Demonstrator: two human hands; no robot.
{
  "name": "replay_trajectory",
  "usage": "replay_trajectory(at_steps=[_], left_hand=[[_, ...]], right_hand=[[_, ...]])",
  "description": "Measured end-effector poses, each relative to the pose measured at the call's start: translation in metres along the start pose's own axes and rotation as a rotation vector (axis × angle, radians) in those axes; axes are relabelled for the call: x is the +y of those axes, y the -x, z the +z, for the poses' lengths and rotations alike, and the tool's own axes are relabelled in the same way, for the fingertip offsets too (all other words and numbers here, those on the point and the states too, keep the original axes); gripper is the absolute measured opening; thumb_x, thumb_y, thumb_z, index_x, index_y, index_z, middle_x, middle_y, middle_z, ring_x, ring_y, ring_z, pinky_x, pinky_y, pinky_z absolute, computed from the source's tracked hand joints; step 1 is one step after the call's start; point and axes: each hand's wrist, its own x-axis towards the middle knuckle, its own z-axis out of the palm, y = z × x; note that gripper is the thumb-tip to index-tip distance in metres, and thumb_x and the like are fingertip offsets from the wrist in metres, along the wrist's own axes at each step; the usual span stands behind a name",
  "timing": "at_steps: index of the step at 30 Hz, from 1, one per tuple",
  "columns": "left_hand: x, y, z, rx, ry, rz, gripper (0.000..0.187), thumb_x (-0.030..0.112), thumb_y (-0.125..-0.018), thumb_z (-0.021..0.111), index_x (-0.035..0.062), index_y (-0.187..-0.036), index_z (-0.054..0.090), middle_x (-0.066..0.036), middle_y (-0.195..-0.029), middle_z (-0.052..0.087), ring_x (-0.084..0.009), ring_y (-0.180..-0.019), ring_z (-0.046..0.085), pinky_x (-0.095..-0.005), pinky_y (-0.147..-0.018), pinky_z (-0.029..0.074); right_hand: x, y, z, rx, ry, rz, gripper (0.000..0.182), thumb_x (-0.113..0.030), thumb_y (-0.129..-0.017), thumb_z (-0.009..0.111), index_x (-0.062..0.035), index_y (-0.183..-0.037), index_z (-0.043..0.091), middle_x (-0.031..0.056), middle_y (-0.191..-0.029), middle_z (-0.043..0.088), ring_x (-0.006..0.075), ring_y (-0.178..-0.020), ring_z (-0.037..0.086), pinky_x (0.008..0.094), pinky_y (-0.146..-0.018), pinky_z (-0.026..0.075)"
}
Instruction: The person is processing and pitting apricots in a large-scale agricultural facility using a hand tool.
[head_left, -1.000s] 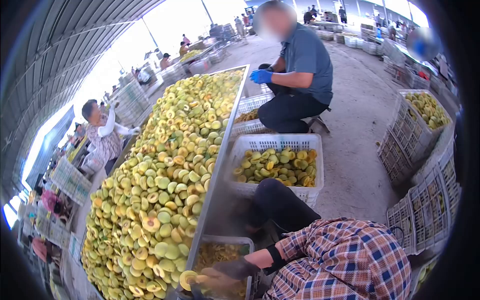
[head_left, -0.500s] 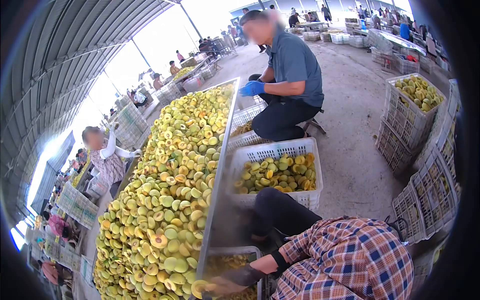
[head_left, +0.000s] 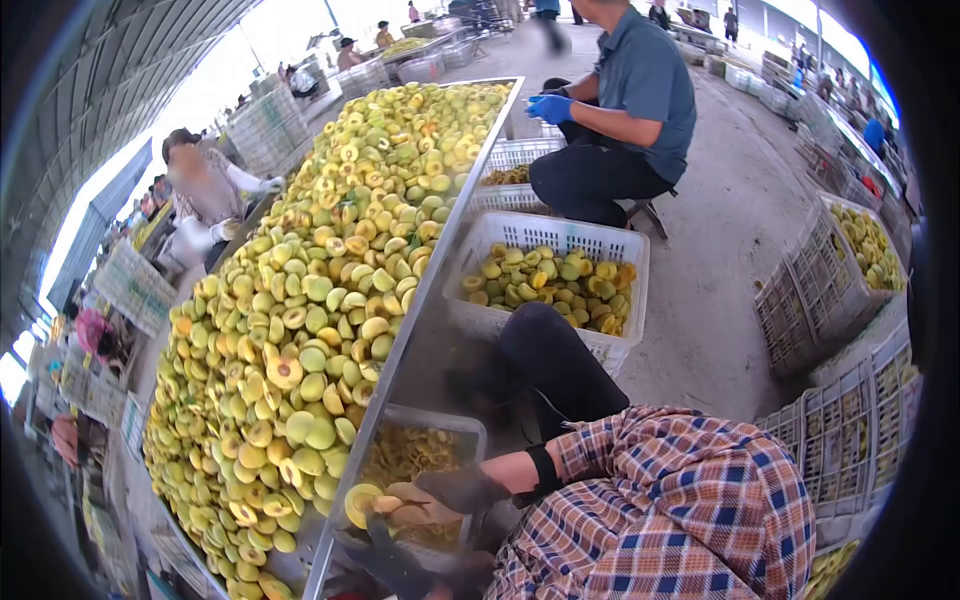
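Observation:
My right hand [head_left: 440, 498], in a dark glove with bare fingertips, closes its fingers on a yellow peach half [head_left: 358, 507] at the metal table edge. Below it, my left hand [head_left: 395, 566], also dark-gloved and partly blurred, has its fingertips raised against the same peach half. Whether a small tool lies between the fingers cannot be made out. Just behind my hands stands a crate [head_left: 478, 432] holding yellow scraps. A large heap of greenish-yellow peach halves [head_left: 300, 370] covers the long table beside my hands.
Beyond my knee [head_left: 555, 365] stands a white crate [head_left: 640, 290] of peach halves. A person in blue gloves [head_left: 640, 110] sits past it; another person [head_left: 205, 195] works across the table. Stacked crates [head_left: 815, 300] line the right side.
My right hand has drawn back from the heap's edge with the peach half. My left hand has come into clear view beside it. The whole view has shifted.

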Motion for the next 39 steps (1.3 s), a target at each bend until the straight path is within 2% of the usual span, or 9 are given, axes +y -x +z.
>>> replay_trajectory(at_steps=[5,7,12,22,26,30,33,35,39], left_hand=[[-0.029,-0.027,0.006,0.200,-0.538,0.639,0.061,0.023,-0.088,0.072,-0.0074,-0.133,0.043,-0.023,-0.120,0.058,-0.0334,-0.102,0.057,-0.0429,-0.087,0.048],[-0.019,-0.021,0.001,0.227,-0.812,0.641,0.062,0.030,-0.089,0.070,-0.0071,-0.131,0.044,-0.024,-0.117,0.058,-0.0362,-0.101,0.056,-0.0447,-0.088,0.045],[0.012,0.000,0.001,0.017,-0.436,0.440,0.065,0.035,-0.088,0.070,-0.0076,-0.131,0.044,-0.025,-0.117,0.058,-0.0381,-0.103,0.055,-0.0459,-0.090,0.044],[0.001,0.007,-0.004,0.143,-0.448,0.422,0.073,0.041,-0.083,0.073,-0.0064,-0.133,0.046,-0.027,-0.126,0.056,-0.0382,-0.117,0.053,-0.0463,-0.100,0.040],[0.012,0.009,-0.012,-0.073,-0.347,0.331,0.081,0.045,-0.081,0.074,-0.0043,-0.138,0.044,-0.029,-0.132,0.052,-0.0403,-0.123,0.051,-0.0469,-0.103,0.041],[0.012,0.013,-0.017,-0.157,-0.283,0.375,0.070,0.032,-0.085,0.072,-0.0057,-0.136,0.043,-0.024,-0.127,0.056,-0.0333,-0.116,0.053,-0.0436,-0.102,0.040],[0.012,0.014,-0.014,-0.140,-0.281,0.344,0.064,0.034,-0.087,0.069,-0.0039,-0.134,0.045,-0.022,-0.123,0.057,-0.0312,-0.112,0.054,-0.0421,-0.097,0.042],[0.014,0.013,-0.011,-0.122,-0.270,0.320,0.061,0.034,-0.089,0.067,-0.0028,-0.132,0.046,-0.020,-0.121,0.058,-0.0298,-0.109,0.055,-0.0410,-0.094,0.043],[0.016,0.010,-0.004,-0.101,-0.223,0.277,0.054,0.036,-0.091,0.064,-0.0004,-0.129,0.049,-0.017,-0.117,0.059,-0.0271,-0.104,0.057,-0.0389,-0.088,0.046]], right_hand=[[0.045,-0.009,0.040,0.066,-0.297,0.121,0.035,-0.040,-0.100,0.048,-0.0081,-0.109,0.058,0.0013,-0.077,0.056,0.0122,-0.072,0.054,0.0273,-0.061,0.043],[0.053,-0.011,0.046,0.024,-0.439,0.216,0.035,-0.040,-0.100,0.048,-0.0073,-0.109,0.058,0.0022,-0.077,0.056,0.0123,-0.073,0.054,0.0280,-0.062,0.043],[0.032,-0.010,0.031,-0.191,-0.515,0.411,0.038,-0.041,-0.100,0.048,-0.0051,-0.106,0.058,0.0013,-0.078,0.055,0.0123,-0.073,0.052,0.0280,-0.064,0.044],[0.093,-0.004,0.052,-0.305,-0.599,0.280,0.030,-0.035,-0.100,0.049,-0.0056,-0.104,0.056,0.0085,-0.078,0.057,0.0169,-0.077,0.056,0.0312,-0.070,0.047],[0.128,0.003,0.077,-0.269,-0.445,-0.096,0.024,-0.032,-0.100,0.047,-0.0098,-0.103,0.056,0.0028,-0.076,0.054,0.0132,-0.071,0.056,0.0270,-0.061,0.045],[0.071,0.010,0.036,-0.811,-1.489,0.635,0.022,-0.029,-0.102,0.043,-0.0110,-0.103,0.056,-0.0023,-0.074,0.050,0.0105,-0.058,0.052,0.0241,-0.051,0.041],[0.008,0.013,0.002,-0.818,-1.199,0.739,0.025,-0.031,-0.102,0.042,-0.0110,-0.104,0.056,-0.0036,-0.072,0.048,0.0090,-0.053,0.049,0.0228,-0.049,0.040],[0.016,0.007,-0.008,-1.180,-1.460,0.676,0.026,-0.034,-0.102,0.044,-0.0108,-0.104,0.056,-0.0045,-0.074,0.048,0.0077,-0.057,0.050,0.0211,-0.051,0.042],[0.017,0.017,0.003,-0.827,-1.494,0.866,0.029,-0.027,-0.099,0.049,-0.0113,-0.124,0.049,0.0015,-0.068,0.050,0.0150,-0.042,0.047,0.0259,-0.034,0.034]])
